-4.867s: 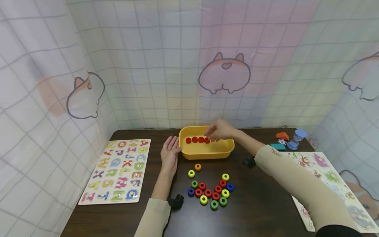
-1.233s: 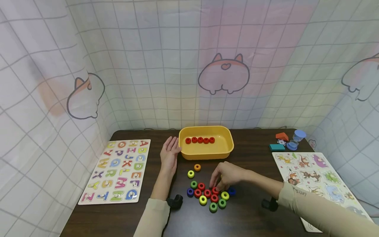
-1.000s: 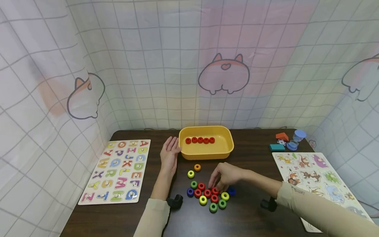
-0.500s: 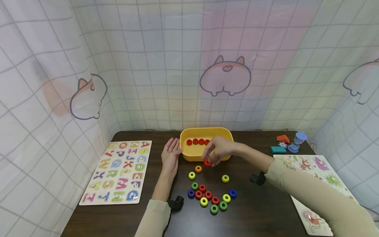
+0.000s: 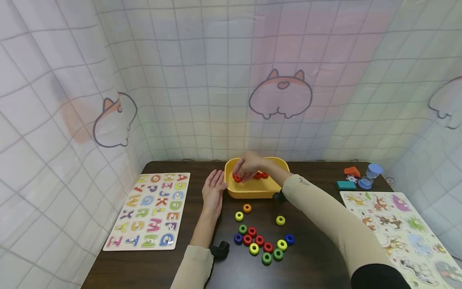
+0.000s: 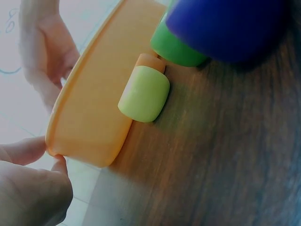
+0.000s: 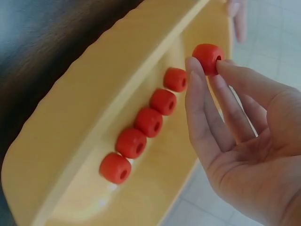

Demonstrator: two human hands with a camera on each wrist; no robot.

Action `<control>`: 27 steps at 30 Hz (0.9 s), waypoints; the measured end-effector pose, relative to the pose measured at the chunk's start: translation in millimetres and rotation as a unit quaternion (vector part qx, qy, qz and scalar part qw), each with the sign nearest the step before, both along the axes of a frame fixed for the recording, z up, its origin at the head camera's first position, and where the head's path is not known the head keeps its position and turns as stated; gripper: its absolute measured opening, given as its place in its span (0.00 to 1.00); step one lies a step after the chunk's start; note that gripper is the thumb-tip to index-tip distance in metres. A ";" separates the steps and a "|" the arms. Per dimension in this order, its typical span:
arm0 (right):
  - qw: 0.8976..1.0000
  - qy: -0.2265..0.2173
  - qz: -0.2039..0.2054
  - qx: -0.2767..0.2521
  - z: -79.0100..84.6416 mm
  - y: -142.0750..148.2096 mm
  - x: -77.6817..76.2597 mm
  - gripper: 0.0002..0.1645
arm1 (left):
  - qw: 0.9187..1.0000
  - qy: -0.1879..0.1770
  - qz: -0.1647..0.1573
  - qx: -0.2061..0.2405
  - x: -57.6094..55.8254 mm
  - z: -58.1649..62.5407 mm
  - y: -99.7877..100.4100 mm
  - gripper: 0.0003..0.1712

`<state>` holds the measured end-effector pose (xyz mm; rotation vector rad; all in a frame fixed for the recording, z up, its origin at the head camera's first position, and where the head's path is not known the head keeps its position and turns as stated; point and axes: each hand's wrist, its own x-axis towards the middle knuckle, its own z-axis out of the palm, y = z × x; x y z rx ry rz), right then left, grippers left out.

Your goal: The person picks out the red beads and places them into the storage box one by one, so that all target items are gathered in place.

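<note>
My right hand [image 5: 249, 165] is over the left part of a yellow tray [image 5: 257, 194]. Between thumb and fingertips it pinches a red bead [image 7: 207, 58], raised above the tray floor in the right wrist view. Several more red beads [image 7: 149, 122] sit in a row along the tray, partly hidden by the hand in the head view. My left hand [image 5: 213, 192] lies palm up at the tray's left end, fingers stretched out. Its thumb [image 6: 30, 149] touches the rim.
In front of the tray lie loose beads: orange [image 5: 247, 208], yellow [image 5: 280, 220], red [image 5: 259, 241], green [image 5: 266, 258] and blue [image 5: 290, 239]. A letter puzzle board [image 5: 148, 210] is at left, an animal board [image 5: 404, 228] at right. Behind it stand a teal block [image 5: 346, 185] and an orange block [image 5: 352, 171].
My right hand picked a red bead from the table group and carried it forward and left over the tray. The row gained a bead since the oldest frame. The left hand stays put.
</note>
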<state>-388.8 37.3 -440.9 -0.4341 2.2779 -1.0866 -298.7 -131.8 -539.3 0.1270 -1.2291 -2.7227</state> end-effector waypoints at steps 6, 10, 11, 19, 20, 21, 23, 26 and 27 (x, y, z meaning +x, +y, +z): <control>1.000 -0.007 0.000 -0.005 -20.5 -6.5 -5.0 0.14 | 1.000 -0.002 -0.004 0.004 1.0 0.1 3.5 0.41; 1.000 0.003 0.007 0.003 -30.6 -7.4 -5.2 0.13 | 1.000 -0.001 -0.001 0.000 -1.4 -0.9 1.3 0.41; 1.000 0.007 0.008 0.008 -31.1 -7.6 -4.9 0.13 | 1.000 -0.001 0.000 -0.002 -1.9 -0.9 0.2 0.41; 0.999 0.040 0.007 -0.005 -19.0 7.4 10.0 0.14 | 1.000 -0.001 -0.006 -0.001 -2.5 -2.7 -1.2 0.41; 0.999 0.046 0.010 -0.011 -14.3 10.4 13.7 0.13 | 1.000 -0.002 -0.006 -0.003 -2.4 -2.6 -1.0 0.41; 0.998 0.051 0.015 -0.017 -8.0 13.4 18.4 0.13 | 1.000 -0.003 -0.006 -0.003 -2.4 -2.4 -0.8 0.41; 0.997 0.067 0.033 -0.027 5.3 19.4 30.1 0.11 | 1.000 -0.004 -0.005 -0.006 -2.5 -1.7 -0.5 0.41; 0.993 0.093 0.069 -0.027 19.2 29.4 51.3 0.09 | 1.000 -0.004 -0.003 -0.003 -3.2 -0.5 -0.1 0.40; 0.991 0.101 0.082 -0.027 21.3 32.4 59.1 0.09 | 1.000 -0.002 -0.004 0.001 -3.3 -0.1 0.2 0.40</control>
